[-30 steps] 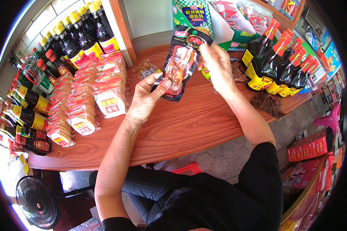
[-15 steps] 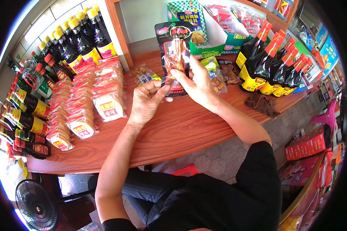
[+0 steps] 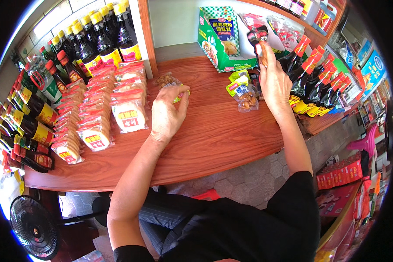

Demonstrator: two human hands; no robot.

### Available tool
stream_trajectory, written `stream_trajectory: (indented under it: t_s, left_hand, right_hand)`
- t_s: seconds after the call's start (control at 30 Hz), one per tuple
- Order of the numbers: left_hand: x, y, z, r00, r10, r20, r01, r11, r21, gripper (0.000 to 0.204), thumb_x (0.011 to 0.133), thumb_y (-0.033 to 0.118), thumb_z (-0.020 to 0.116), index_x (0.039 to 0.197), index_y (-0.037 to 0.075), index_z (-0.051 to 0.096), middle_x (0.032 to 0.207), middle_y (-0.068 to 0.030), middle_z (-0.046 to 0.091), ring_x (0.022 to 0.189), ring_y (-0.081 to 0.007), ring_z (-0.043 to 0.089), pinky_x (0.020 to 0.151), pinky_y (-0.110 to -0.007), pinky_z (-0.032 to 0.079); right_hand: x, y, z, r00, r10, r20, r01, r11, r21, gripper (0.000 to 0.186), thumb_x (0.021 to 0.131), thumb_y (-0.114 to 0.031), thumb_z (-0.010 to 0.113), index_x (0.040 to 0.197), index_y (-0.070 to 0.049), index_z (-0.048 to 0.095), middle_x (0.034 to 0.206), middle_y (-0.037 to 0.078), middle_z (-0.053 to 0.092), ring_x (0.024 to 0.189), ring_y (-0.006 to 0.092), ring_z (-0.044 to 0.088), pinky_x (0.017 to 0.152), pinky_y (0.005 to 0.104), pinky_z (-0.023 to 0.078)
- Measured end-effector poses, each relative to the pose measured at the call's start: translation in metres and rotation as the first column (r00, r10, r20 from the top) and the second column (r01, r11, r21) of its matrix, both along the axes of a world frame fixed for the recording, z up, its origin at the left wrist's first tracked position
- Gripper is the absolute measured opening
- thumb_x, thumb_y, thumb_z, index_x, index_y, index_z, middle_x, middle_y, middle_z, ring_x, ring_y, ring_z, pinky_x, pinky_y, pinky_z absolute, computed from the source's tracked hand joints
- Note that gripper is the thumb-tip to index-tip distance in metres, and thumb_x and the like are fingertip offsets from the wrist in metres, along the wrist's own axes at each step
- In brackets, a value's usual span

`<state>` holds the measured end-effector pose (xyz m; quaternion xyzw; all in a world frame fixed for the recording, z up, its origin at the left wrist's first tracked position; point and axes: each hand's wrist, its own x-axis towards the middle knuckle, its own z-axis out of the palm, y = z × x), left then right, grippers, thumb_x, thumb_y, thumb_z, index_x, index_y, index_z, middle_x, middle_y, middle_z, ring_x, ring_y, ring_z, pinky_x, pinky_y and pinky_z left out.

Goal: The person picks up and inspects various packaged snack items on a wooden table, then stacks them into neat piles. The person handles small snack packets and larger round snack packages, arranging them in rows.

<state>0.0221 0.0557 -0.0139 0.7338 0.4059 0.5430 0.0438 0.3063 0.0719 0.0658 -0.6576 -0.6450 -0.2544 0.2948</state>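
Note:
My right hand (image 3: 273,83), raised over the right side of the counter, pinches a black pouch (image 3: 261,36) of vacuum-packed snack, tilted in front of the green carton. At the counter's middle, my left hand (image 3: 167,114) has its fingers curled but apart, with nothing visibly held. Its fingertips overlap the near end of a clear snack packet (image 3: 166,80), and I cannot tell whether they touch it. Near my right wrist, another clear snack packet (image 3: 247,99) with a yellow-green top lies on the wood. Dark packets behind it are mostly hidden by my right hand.
Rows of round biscuits in clear wrap (image 3: 95,115) stand on the left, with dark sauce bottles (image 3: 89,48) behind. A green open carton (image 3: 214,41) sits at the back. Red-capped bottles (image 3: 312,83) crowd the right. A black fan (image 3: 34,227) stands below the counter (image 3: 205,148).
Both hands were together on the black pouch. My left hand has let go and dropped slightly, while my right hand has carried the pouch right and away from me.

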Motion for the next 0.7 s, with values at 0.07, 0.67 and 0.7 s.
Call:
stream_trajectory:
  t_s: [0.07,0.67,0.7]
  left_hand:
    - [0.000,0.003,0.001,0.997,0.070,0.033,-0.072,0.994,0.078,0.022,0.083,0.000,0.066,0.105,0.002,0.067,0.103,-0.0142,0.069,0.100,-0.0352,0.063,0.091,-0.042,0.049]
    - [-0.008,-0.005,-0.025,0.913,0.074,-0.402,-0.179,0.956,-0.232,0.049,0.081,0.016,0.073,0.125,0.000,0.058,0.115,-0.0208,0.065,0.109,-0.0390,0.059,0.102,-0.044,0.043]
    - [-0.006,-0.006,-0.025,0.911,0.052,-0.409,-0.159,0.960,-0.232,0.045,0.081,0.016,0.073,0.122,0.000,0.060,0.113,-0.0201,0.065,0.109,-0.0381,0.059,0.101,-0.043,0.043]
  right_hand:
    - [0.023,0.006,-0.015,0.995,-0.051,0.081,0.053,0.998,-0.023,0.067,0.093,-0.017,0.063,0.152,-0.022,0.032,0.092,0.019,0.068,0.072,0.0397,0.069,0.059,0.0502,0.055]
    - [0.010,0.004,-0.050,0.908,-0.002,0.420,-0.012,1.000,0.029,0.035,0.083,-0.023,0.071,0.113,-0.004,0.066,0.113,0.011,0.062,0.102,0.0287,0.061,0.081,0.0398,0.054]
    - [0.000,0.001,-0.045,0.934,0.077,0.350,-0.054,0.996,-0.075,0.036,0.086,-0.023,0.070,0.115,-0.004,0.065,0.117,0.012,0.061,0.104,0.0305,0.060,0.085,0.0417,0.052]
